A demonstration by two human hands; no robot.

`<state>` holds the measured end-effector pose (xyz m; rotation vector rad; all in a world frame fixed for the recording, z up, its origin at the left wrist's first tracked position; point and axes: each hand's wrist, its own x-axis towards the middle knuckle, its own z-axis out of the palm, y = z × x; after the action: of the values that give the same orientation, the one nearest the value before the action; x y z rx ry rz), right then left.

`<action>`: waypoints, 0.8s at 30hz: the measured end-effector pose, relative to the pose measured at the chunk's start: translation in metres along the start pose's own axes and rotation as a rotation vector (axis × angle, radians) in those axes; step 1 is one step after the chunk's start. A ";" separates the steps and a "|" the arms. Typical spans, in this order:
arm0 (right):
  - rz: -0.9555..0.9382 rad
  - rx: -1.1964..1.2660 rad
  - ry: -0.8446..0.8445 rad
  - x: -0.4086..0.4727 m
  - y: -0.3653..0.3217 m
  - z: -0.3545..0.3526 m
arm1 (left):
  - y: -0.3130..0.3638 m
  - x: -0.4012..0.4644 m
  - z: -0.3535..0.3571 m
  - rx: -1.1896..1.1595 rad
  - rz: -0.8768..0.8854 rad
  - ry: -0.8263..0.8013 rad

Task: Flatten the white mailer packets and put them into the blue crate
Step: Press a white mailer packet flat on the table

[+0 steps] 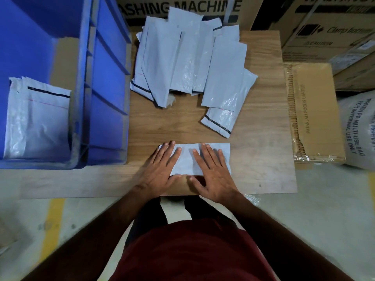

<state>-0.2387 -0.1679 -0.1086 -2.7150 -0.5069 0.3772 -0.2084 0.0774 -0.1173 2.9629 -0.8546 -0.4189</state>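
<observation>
One white mailer packet (187, 159) lies flat on the wooden board near its front edge. My left hand (160, 171) presses on its left part with straight, spread fingers. My right hand (213, 173) presses on its right part the same way. A loose heap of several white mailer packets (188, 63) lies at the back of the board, with one more packet (220, 123) apart at the heap's right front. The blue crate (105, 82) stands to the left, and a stack of flat white packets (38, 120) lies inside it.
The wooden board (261, 159) rests on the floor. A flat cardboard box (314, 110) lies along its right edge, with a printed woven bag (359, 128) beyond. Large cartons (324, 23) stand behind. A yellow floor line (52, 226) runs at the lower left.
</observation>
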 end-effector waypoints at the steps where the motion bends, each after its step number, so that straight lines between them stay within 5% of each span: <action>1: 0.006 -0.027 -0.008 -0.005 0.005 -0.001 | -0.002 0.003 -0.003 -0.003 -0.001 0.005; 10: 0.139 -0.094 -0.090 0.015 0.009 -0.015 | -0.005 0.011 -0.026 0.083 0.079 -0.051; 24: 0.093 -0.167 0.305 0.045 -0.009 -0.156 | 0.011 0.061 -0.201 0.329 0.013 0.227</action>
<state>-0.1510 -0.1880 0.0273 -2.8907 -0.3409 -0.0614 -0.1115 0.0267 0.0622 3.2079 -0.9996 0.0683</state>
